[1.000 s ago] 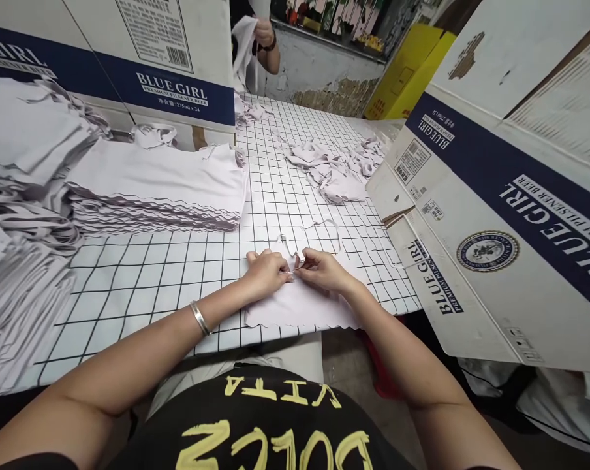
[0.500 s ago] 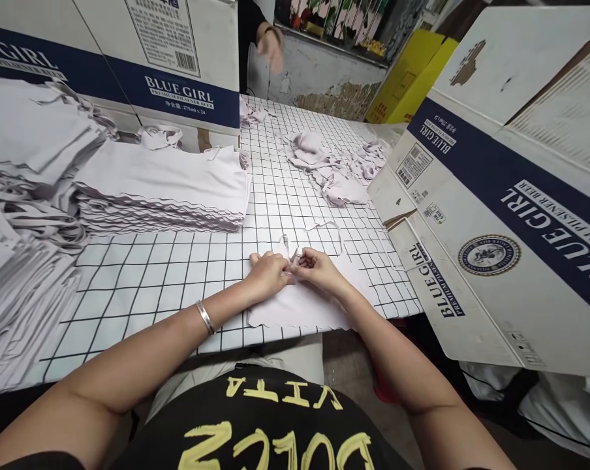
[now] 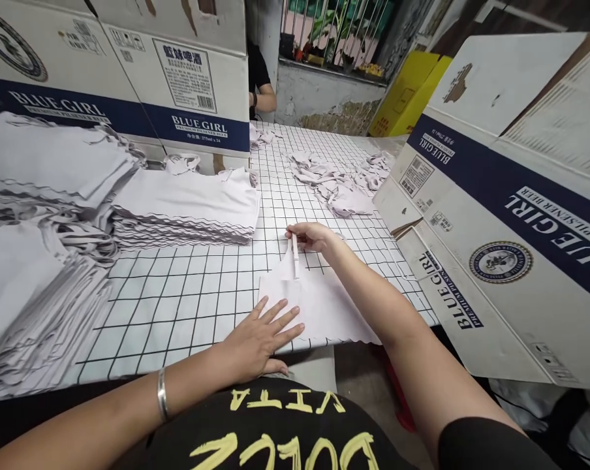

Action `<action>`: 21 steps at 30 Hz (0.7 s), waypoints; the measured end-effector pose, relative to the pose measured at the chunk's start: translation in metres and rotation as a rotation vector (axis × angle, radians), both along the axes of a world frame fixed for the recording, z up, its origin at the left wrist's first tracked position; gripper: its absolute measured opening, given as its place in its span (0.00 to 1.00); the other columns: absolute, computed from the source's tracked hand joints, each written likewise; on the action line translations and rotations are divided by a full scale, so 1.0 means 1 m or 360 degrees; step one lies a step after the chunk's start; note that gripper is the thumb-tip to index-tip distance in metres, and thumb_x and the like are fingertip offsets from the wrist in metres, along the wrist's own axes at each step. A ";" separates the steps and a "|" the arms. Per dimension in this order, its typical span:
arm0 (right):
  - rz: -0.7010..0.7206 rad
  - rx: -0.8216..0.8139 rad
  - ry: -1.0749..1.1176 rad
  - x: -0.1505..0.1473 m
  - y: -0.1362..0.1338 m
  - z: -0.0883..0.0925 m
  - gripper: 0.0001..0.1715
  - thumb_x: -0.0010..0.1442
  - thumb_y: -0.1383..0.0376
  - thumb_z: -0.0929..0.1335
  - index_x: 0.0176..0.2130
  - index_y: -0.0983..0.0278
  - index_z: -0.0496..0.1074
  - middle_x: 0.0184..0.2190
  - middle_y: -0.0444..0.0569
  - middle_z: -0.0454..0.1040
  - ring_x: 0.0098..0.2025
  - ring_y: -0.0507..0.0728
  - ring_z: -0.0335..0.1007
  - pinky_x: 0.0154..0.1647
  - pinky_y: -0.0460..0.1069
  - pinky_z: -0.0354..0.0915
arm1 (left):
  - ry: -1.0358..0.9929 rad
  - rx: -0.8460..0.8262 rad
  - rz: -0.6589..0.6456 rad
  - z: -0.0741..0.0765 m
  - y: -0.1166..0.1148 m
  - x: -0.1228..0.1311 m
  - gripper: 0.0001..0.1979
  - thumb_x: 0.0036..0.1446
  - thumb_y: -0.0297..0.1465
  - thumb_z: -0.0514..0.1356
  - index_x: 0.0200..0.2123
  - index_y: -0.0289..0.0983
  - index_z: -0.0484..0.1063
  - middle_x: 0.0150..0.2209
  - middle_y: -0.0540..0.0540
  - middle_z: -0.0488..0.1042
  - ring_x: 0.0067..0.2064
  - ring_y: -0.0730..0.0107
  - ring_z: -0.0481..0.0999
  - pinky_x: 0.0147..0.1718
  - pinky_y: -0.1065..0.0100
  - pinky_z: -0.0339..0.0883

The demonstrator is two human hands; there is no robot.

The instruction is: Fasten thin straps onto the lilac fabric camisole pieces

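Garment [image 3: 331, 307] partly under flat, spread L hand [image 3: 254, 341], w/ strap [image 3: 295, 258] pinched in R hand [image 3: 310, 236].

Around a pale strappy top [image 3: 331, 307] on gridded tablecloth [image 3: 177, 290], the right hand [image 3: 313, 236] pinches its strap [image 3: 295, 259] at twelve o'clock, the left hand [image 3: 256, 341] splays at eight, a wavy-edged garment stack [image 3: 187, 199] lies toward ten, a Blue Girl beer carton [image 3: 495, 202] toward two.

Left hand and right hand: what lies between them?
In the head view, part of the pale garment and a narrow strap lie between the left hand and the right hand.
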State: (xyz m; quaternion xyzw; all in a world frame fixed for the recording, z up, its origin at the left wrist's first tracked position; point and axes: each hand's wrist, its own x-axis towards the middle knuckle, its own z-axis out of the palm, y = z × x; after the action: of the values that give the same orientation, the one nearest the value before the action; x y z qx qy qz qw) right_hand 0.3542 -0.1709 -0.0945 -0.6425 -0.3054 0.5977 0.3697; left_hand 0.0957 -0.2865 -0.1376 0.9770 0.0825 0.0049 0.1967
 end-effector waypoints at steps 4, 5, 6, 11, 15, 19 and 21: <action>0.0169 -0.0034 -0.0632 0.010 0.014 0.013 0.19 0.42 0.58 0.78 0.22 0.63 0.69 0.20 0.50 0.70 0.24 0.54 0.61 0.22 0.48 0.52 | 0.0029 0.0027 -0.0001 0.008 -0.001 0.000 0.38 0.55 0.52 0.58 0.66 0.52 0.50 0.69 0.46 0.48 0.69 0.48 0.46 0.63 0.43 0.35; 0.0163 0.0050 -0.0946 0.017 0.006 0.019 0.21 0.41 0.55 0.79 0.20 0.63 0.67 0.19 0.49 0.68 0.26 0.55 0.62 0.23 0.49 0.52 | 0.0024 0.0027 0.0001 0.011 -0.001 -0.002 0.38 0.55 0.53 0.58 0.66 0.52 0.52 0.68 0.46 0.50 0.68 0.47 0.48 0.62 0.43 0.37; 0.0114 0.0186 -0.1248 0.025 -0.007 0.025 0.23 0.42 0.52 0.78 0.19 0.62 0.66 0.19 0.49 0.67 0.27 0.56 0.62 0.25 0.49 0.53 | 0.0011 0.0021 0.0022 0.015 -0.001 -0.003 0.37 0.55 0.53 0.57 0.65 0.51 0.54 0.67 0.44 0.53 0.67 0.46 0.51 0.61 0.43 0.40; -0.0101 0.0734 -0.1412 0.049 -0.130 0.023 0.24 0.57 0.46 0.67 0.24 0.61 0.67 0.22 0.46 0.67 0.28 0.55 0.62 0.30 0.50 0.56 | -0.0256 -0.0079 0.0302 0.044 0.032 0.028 0.18 0.65 0.40 0.50 0.52 0.41 0.70 0.52 0.41 0.73 0.53 0.56 0.69 0.50 0.54 0.58; -0.0067 0.0588 -0.1395 0.044 -0.200 -0.011 0.18 0.56 0.51 0.69 0.26 0.61 0.69 0.24 0.45 0.69 0.29 0.54 0.62 0.31 0.49 0.58 | -0.0376 0.0002 0.0483 0.057 0.088 0.120 0.13 0.63 0.32 0.52 0.48 0.39 0.70 0.48 0.41 0.72 0.52 0.57 0.68 0.50 0.56 0.58; -0.0592 0.0638 -0.1275 0.060 -0.203 -0.013 0.16 0.57 0.52 0.68 0.28 0.61 0.68 0.24 0.43 0.66 0.28 0.52 0.60 0.31 0.48 0.60 | 0.0203 -0.0059 0.0745 0.054 0.134 0.206 0.13 0.54 0.38 0.61 0.40 0.37 0.72 0.49 0.37 0.71 0.53 0.47 0.67 0.50 0.52 0.58; -0.0635 0.0682 -0.1183 0.074 -0.195 -0.003 0.15 0.55 0.53 0.70 0.29 0.62 0.69 0.25 0.43 0.67 0.28 0.52 0.60 0.31 0.48 0.60 | 0.0351 -0.0142 0.0753 0.055 0.150 0.227 0.09 0.52 0.35 0.62 0.34 0.36 0.72 0.44 0.37 0.74 0.48 0.51 0.71 0.47 0.55 0.60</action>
State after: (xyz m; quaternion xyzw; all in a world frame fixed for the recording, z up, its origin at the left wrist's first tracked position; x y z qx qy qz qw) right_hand 0.4277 -0.3663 -0.0972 -0.7682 -0.4042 0.1681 0.4671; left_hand 0.3227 -0.1360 -0.0823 0.9156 0.3295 -0.0594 0.2228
